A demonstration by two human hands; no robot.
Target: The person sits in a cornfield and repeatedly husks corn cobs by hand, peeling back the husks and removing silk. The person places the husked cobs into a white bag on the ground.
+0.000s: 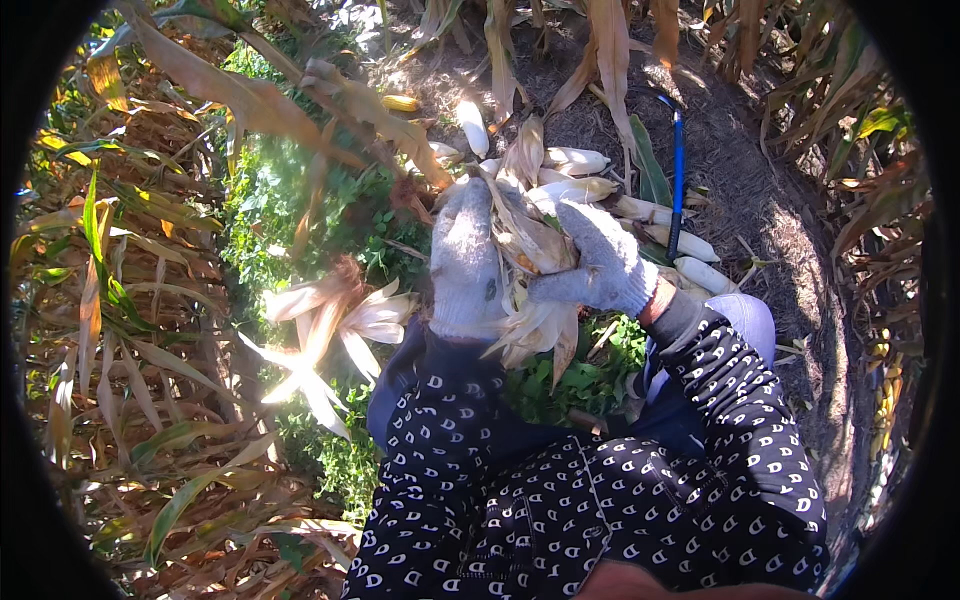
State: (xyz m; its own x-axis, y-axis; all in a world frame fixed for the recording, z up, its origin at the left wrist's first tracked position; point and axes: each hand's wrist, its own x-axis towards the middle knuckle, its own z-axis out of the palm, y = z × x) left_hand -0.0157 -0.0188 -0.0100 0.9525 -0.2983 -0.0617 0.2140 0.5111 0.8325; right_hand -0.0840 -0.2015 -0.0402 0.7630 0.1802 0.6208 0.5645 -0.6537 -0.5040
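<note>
In a pale knitted work glove, my right hand [600, 259] grips an ear of corn [534, 244] in dry husk from its right side, thumb below and fingers above. Yellow kernels show through a gap in the husk. My left hand [466, 259], gloved alike, lies against the ear's left side, back of the hand up; its fingertips are hidden among husk leaves. Peeled-back husks [536, 330] hang below the ear. Beyond my hands lies a pile of pale ears of corn [574, 191], some partly in husk.
A sickle with a blue handle [678, 165] lies right of the pile. A bare yellow cob [400, 103] rests on the soil at the top. Discarded husks [304, 367] lie on green weeds at left. Dry corn stalks [135, 300] stand around; a long dry leaf [247, 97] hangs across the upper left.
</note>
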